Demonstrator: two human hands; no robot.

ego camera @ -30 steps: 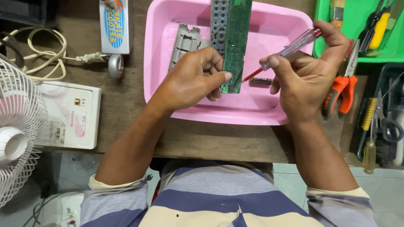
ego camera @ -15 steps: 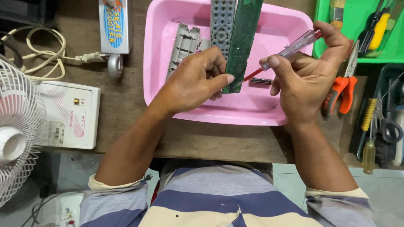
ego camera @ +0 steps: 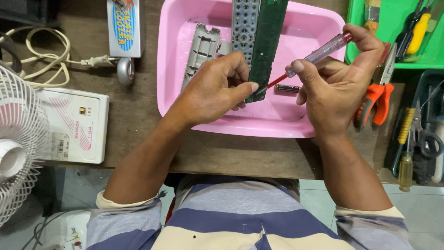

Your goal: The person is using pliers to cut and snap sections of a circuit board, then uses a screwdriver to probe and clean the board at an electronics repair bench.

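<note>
My left hand (ego camera: 217,90) grips the near end of a long green circuit board (ego camera: 266,44) with a grey rubber keypad (ego camera: 244,25) lying against its left side, held over a pink tray (ego camera: 277,127). My right hand (ego camera: 337,88) holds a clear-handled screwdriver with a red shaft (ego camera: 314,58), its tip touching the board's lower edge beside my left thumb. A grey remote-control shell (ego camera: 201,48) lies in the tray to the left. A small dark battery (ego camera: 286,88) rests on the tray floor under the screwdriver.
Orange-handled pliers (ego camera: 374,99) lie right of the tray. A green tray (ego camera: 402,32) and a dark bin (ego camera: 425,134) hold screwdrivers and scissors. At left stand a white fan (ego camera: 18,148), a white box (ego camera: 76,125) and a cream cable (ego camera: 41,55).
The board and keypad have shifted slightly in my left hand. The screwdriver tip stays against the board's lower edge; both hands have barely moved.
</note>
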